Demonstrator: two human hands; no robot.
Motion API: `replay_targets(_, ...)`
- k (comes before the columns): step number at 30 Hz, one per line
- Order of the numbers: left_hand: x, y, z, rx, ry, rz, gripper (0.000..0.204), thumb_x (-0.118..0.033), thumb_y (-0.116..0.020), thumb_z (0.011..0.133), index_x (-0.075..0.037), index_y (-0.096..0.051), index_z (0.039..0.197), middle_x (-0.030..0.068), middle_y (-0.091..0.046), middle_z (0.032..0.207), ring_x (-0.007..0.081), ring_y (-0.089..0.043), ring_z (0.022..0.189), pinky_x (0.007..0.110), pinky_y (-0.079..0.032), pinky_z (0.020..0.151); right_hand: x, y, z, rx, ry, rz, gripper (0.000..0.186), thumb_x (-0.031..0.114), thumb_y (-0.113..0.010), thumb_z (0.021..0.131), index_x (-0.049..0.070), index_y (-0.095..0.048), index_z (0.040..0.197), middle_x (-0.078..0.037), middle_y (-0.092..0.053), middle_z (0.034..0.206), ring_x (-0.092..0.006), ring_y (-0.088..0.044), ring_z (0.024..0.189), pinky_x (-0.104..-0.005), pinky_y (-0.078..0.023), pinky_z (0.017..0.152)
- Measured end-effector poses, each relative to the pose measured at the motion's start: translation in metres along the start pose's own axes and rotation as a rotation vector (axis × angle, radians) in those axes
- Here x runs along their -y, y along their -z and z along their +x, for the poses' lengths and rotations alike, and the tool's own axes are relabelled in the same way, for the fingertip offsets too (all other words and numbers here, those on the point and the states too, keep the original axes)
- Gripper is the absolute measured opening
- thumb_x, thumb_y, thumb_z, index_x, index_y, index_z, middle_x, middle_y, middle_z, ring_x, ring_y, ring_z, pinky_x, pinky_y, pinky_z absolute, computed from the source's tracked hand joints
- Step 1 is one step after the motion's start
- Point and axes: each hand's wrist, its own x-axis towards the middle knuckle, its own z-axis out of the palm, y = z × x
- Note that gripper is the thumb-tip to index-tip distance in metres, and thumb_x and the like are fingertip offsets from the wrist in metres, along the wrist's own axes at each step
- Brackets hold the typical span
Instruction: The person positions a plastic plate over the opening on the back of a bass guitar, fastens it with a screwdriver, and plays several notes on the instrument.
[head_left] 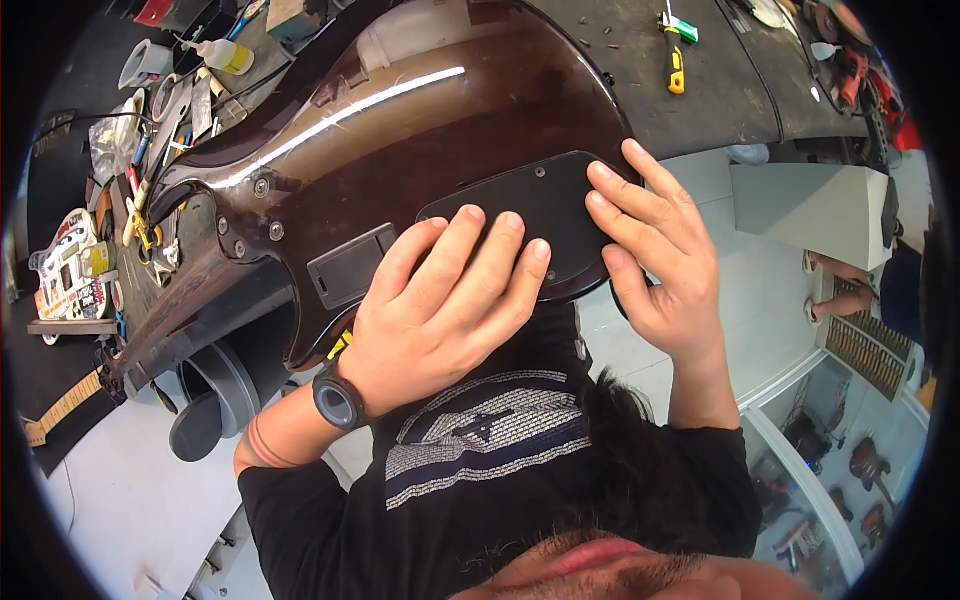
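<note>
The electric guitar (400, 140) lies back-up, seeming to reach past the workbench (720, 115) edge, so heavy pressure on the near side might tip it; a nail slipping off the control-cavity cover (550, 215) could scratch the finish. The left hand (445, 290), fingers loosely spread, rests on that cover; the right hand (660, 255), half-curled, touches its outer end, neither visibly clasping anything. The back is glossy dark brown, streaked with reflections, its black battery compartment (350, 268) closed
</note>
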Motion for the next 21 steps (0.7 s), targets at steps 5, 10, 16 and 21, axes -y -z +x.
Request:
replay_targets(5,-0.006,-0.002,0.005,0.061,0.006,0.124,0.049,-0.020,-0.068,0.101,-0.024,-0.071,0.149,-0.0015,-0.067,0.156,0.0277,-0.061,0.136,0.045,-0.048,0.112,-0.008,-0.001,-0.004,0.021,-0.001,0.005,0.039,0.012,-0.078,0.094,0.007,-0.082,0.132,-0.010,-0.075,0.148,-0.0434,-0.055,0.155,-0.0588,-0.043,0.125)
replay_targets(10,-0.005,-0.003,0.008,0.022,-0.009,0.132,0.046,-0.019,-0.069,0.100,-0.023,-0.074,0.146,-0.0009,-0.068,0.156,0.0275,-0.061,0.135,0.045,-0.048,0.110,-0.023,0.004,-0.006,0.045,-0.043,0.276,0.044,0.013,-0.076,0.098,0.006,-0.077,0.141,-0.011,-0.074,0.151,-0.0442,-0.049,0.159,-0.0618,-0.036,0.129)
replay_targets(16,-0.002,-0.004,0.010,0.001,-0.022,0.119,0.046,-0.012,-0.074,0.096,-0.020,-0.077,0.141,0.0000,-0.072,0.152,0.0279,-0.062,0.133,0.046,-0.049,0.107,-0.032,0.014,-0.004,-0.317,-0.476,0.428,0.043,0.011,-0.067,0.110,-0.004,-0.060,0.150,-0.014,-0.075,0.119,-0.0213,-0.072,0.111,-0.0366,-0.056,0.099)
replay_targets(21,-0.001,-0.002,0.010,0.003,-0.035,0.107,0.046,-0.011,-0.076,0.094,-0.020,-0.078,0.139,-0.0002,-0.072,0.150,0.0282,-0.062,0.131,0.046,-0.049,0.105,-0.013,-0.001,-0.001,0.087,-0.760,0.869,0.061,0.028,-0.069,0.114,-0.005,-0.045,0.160,-0.017,-0.071,0.131,-0.0161,-0.070,0.110,-0.0321,-0.055,0.097)
